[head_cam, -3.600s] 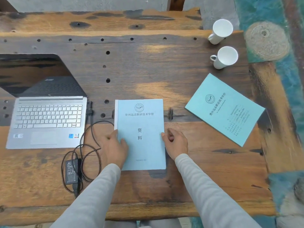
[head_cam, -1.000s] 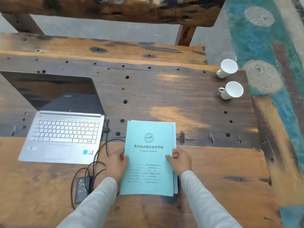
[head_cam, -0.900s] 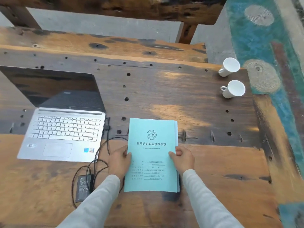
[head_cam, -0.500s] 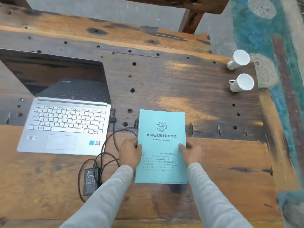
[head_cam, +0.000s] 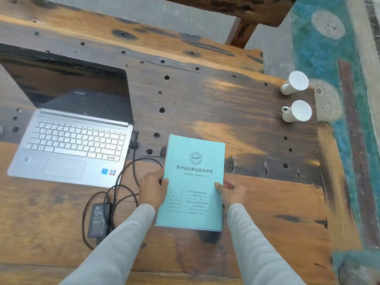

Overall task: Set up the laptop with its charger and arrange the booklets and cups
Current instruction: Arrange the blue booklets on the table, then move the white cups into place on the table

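Left hand [head_cam: 153, 187] is gripping the left edge of the stacked booklets [head_cam: 193, 182], thumb lying over the teal cover. Right hand [head_cam: 233, 191] is pinching the right edge the same way. The stack is lying flat on the wooden table [head_cam: 205, 99], just right of the open laptop [head_cam: 76, 140]. Charger brick [head_cam: 98, 220] is sitting near the laptop's front right corner, with its cable [head_cam: 133, 161] looping up to the laptop's right side. Far cup [head_cam: 295, 83] and near cup [head_cam: 297, 111] are sitting close together at the table's far right edge, well apart from the stack.
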{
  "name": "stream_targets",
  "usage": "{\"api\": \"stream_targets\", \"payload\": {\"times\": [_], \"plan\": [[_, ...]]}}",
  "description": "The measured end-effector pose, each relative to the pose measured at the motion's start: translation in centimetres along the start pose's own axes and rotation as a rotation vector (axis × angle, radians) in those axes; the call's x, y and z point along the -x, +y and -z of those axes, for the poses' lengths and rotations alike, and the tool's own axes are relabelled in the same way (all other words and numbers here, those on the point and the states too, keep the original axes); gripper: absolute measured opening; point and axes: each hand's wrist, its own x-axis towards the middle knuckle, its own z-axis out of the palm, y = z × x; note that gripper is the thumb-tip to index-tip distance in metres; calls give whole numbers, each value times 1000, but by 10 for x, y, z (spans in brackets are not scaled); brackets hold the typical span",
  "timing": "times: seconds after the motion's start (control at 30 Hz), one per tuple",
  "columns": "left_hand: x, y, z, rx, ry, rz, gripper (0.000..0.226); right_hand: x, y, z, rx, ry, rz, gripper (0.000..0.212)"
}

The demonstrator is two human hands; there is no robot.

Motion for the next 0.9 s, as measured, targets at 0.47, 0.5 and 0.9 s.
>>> {"api": "stream_targets", "payload": {"times": [0.47,0.5,0.9], "plan": [[-21,163,-83,-34,252,-7,45,-138,-52,151,76,-87,341,86],[-33,191,-95,-59,191,-46,47,-153,-60,167,25,-63,328,93],[-172,440,-213,-293,-103,-407,87,-261,-116,202,-258,65,331,117]]}}
